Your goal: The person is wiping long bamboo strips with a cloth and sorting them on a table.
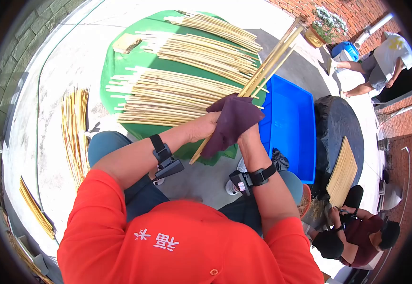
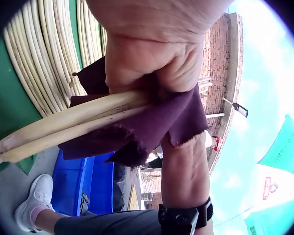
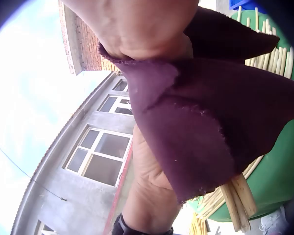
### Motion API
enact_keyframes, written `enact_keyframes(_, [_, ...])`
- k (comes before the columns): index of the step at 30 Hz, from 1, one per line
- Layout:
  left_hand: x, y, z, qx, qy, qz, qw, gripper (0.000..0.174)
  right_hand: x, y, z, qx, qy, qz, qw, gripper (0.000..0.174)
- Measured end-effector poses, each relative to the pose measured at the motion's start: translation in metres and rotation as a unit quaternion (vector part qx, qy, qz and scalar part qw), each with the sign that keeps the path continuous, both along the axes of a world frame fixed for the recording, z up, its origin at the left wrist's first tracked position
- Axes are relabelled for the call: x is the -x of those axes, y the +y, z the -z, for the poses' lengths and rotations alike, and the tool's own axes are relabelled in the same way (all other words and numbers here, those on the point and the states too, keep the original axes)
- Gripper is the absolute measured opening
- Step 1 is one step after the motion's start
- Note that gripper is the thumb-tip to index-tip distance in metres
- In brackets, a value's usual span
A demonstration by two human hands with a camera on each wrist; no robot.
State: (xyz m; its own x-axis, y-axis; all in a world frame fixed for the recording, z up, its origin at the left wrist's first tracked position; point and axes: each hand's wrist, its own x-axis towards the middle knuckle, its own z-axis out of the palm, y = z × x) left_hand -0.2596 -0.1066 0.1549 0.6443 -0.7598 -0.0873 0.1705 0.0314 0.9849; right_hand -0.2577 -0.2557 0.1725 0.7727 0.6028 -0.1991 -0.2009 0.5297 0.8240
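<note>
Left hand [image 1: 204, 127] gripping sticks [image 1: 264, 72], right hand [image 1: 249, 134] close, apparently clutching cloth [image 1: 237, 118]

the right hand [image 3: 142, 29] comes in close from above, its fingers lost behind a purple cloth [image 3: 186, 132] with frayed edges that hangs in broad folds. the left hand [image 3: 149, 164] sits against the cloth's other side, mostly covered, a black strap [image 3: 137, 230] round its wrist. a few thick pale sticks [image 3: 237, 203] poke out beneath the hem. past the cloth i can see a green table [image 3: 284, 161], more sticks [image 3: 277, 61] lying near its far edge, and a blurred white shoe [image 3: 273, 223] just beyond its rounded rim. behind stand a grey building [image 3: 83, 196] with white-framed windows [image 3: 100, 154], a brick wall [image 3: 90, 46] and bright sky [image 3: 29, 63].
</note>
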Motion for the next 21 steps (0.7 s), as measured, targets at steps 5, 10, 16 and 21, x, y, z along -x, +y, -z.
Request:
enact_keyframes(5, [0.009,-0.008,-0.003,0.014,0.065,-0.014,0.998,0.036,-0.007,-0.031,0.007,0.739,-0.334,0.139,0.569,0.017])
enact_keyframes(10, [0.01,0.008,0.006,-0.187,0.035,0.037,0.981,0.016,-0.024,-0.103,-0.017,0.741,-0.164,0.275,0.591,0.014])
enact_keyframes(16, [-0.001,0.012,0.005,-0.125,-0.001,-0.07,0.99,0.015,-0.025,-0.118,-0.026,0.849,-0.252,0.186,0.426,0.014])
enact_keyframes(21, [-0.005,-0.021,-0.009,-0.197,-0.082,-0.127,0.969,0.016,-0.017,-0.089,0.025,0.722,-0.374,0.102,0.573,0.011])
